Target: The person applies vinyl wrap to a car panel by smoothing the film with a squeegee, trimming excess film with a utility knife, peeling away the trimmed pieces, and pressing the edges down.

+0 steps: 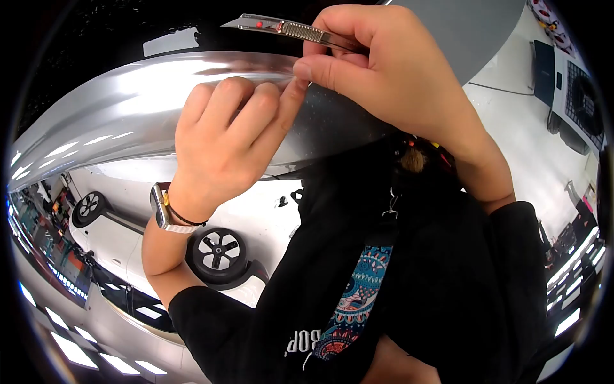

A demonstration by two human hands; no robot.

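Observation:
My right hand (384,64) is closed round a slim metal snap-off utility knife (300,31), whose blade points left, above the silver surface. Its thumb and index finger also come together at the edge of a glossy silver panel (121,89), which looks smooth and curved. Right against that thumb tip, my left hand (227,131) lies on the panel with its fingers curled in and its index finger reaching to the same spot. Whatever is pinched there is hidden by the fingers.
Beyond the panel is a dark glossy surface (96,32) with a pale reflection. Below left stands a white car (118,246), with a black-and-white wheel (219,251) nearby. A patterned lanyard (361,288) hangs from my black shirt. At right is a grey-and-black machine (575,96).

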